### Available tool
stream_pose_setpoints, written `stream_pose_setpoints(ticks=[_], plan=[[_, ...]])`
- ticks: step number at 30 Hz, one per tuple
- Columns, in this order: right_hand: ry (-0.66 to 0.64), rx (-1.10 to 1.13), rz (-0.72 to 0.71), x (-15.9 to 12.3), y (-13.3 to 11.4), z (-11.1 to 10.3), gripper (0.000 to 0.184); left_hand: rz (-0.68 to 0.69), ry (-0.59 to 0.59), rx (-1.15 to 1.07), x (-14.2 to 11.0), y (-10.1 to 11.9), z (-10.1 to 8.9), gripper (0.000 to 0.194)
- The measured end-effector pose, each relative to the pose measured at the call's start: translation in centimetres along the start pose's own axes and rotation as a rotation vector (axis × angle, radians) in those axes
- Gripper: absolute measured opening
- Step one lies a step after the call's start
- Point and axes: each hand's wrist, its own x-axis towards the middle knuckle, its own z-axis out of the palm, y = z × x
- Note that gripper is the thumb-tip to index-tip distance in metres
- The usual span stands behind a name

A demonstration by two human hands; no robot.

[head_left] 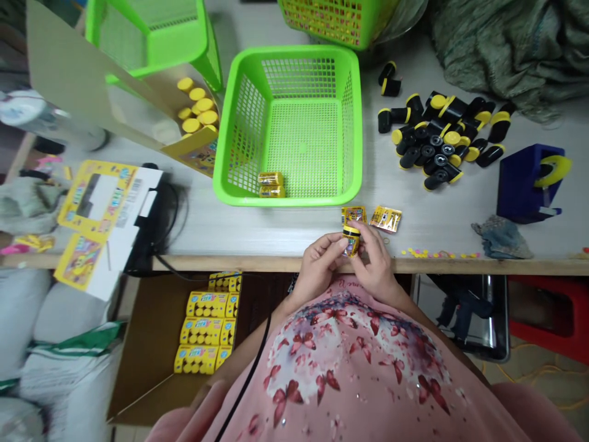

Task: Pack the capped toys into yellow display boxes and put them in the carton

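At the table's front edge my left hand (pixel 322 255) and my right hand (pixel 375 255) are both closed on a small yellow-capped canister (pixel 351 233). The canister stands roughly upright, with a black band under its cap and a printed yellow label around its body. My fingers cover part of it. Just beyond my fingertips lies a stack of printed labels (pixel 353 213), with another label stack (pixel 385 219) to its right. Behind them stands a green basket (pixel 288 201); two yellow-labelled canisters (pixel 271 185) lie in its near left corner.
Several black canisters with yellow caps (pixel 442 135) lie piled at right, near a blue tape dispenser (pixel 524 184) and a rag (pixel 501 236). An open carton of yellow-capped canisters (pixel 197 105) stands left of the basket. Below the table, a cardboard box (pixel 147 344) holds yellow packs.
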Motion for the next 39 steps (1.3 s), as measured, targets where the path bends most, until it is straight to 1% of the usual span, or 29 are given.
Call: stream_pose_setpoints(ticks=[4, 9, 13, 18, 20, 23, 25, 28, 30, 32, 34, 36, 39], plan=[[-0.003, 0.051, 0.003, 0.2, -0.1, -0.5, 0.059, -0.05, -0.047, 0.041, 0.1, 0.9, 0.3, 0.04], [-0.036, 0.079, -0.019, 0.5, 0.0, -0.8, 0.055, -0.109, -0.084, 0.052, 0.3, 1.2, 0.2, 0.035], [-0.059, 0.103, -0.028, 0.5, 0.0, -0.7, 0.055, -0.092, -0.078, 0.038, 0.4, 1.1, -0.2, 0.033], [0.02, 0.059, 0.004, -0.1, -0.1, -0.3, 0.052, -0.103, -0.067, 0.046, 0.4, 0.6, -0.4, 0.039], [0.031, 0.053, 0.017, -0.3, -0.1, -0.1, 0.054, -0.101, -0.053, 0.053, 0.3, 0.5, -0.4, 0.039], [0.024, 0.074, 0.03, -0.2, -0.1, -0.1, 0.055, -0.09, -0.046, 0.058, 0.3, 0.6, -0.2, 0.039], [-0.012, 0.146, 0.044, 0.0, -0.1, -0.5, 0.056, -0.078, -0.051, 0.052, 0.4, 0.8, 0.0, 0.038], [-0.131, 0.348, 0.111, 0.3, -0.1, -1.5, 0.055, -0.079, -0.054, 0.017, 0.5, 1.1, 0.1, 0.038], [-0.18, 0.468, 0.214, 0.5, 0.0, -2.0, 0.046, -0.075, -0.047, 0.005, 0.5, 1.3, 0.1, 0.037], [-0.146, 0.523, 0.319, 0.7, 0.1, -2.1, 0.034, -0.08, -0.064, 0.014, 0.6, 1.4, 0.0, 0.036], [-0.07, 0.548, 0.37, 0.9, 0.2, -1.9, 0.026, -0.109, -0.117, 0.025, 0.5, 1.4, -0.1, 0.036], [-0.017, 0.576, 0.388, 1.0, 0.2, -1.7, 0.023, -0.131, -0.161, 0.035, 0.5, 1.3, -0.2, 0.036], [0.022, 0.605, 0.424, 1.1, 0.1, -1.4, 0.025, -0.111, -0.155, 0.059, 0.4, 1.2, -0.5, 0.037]])
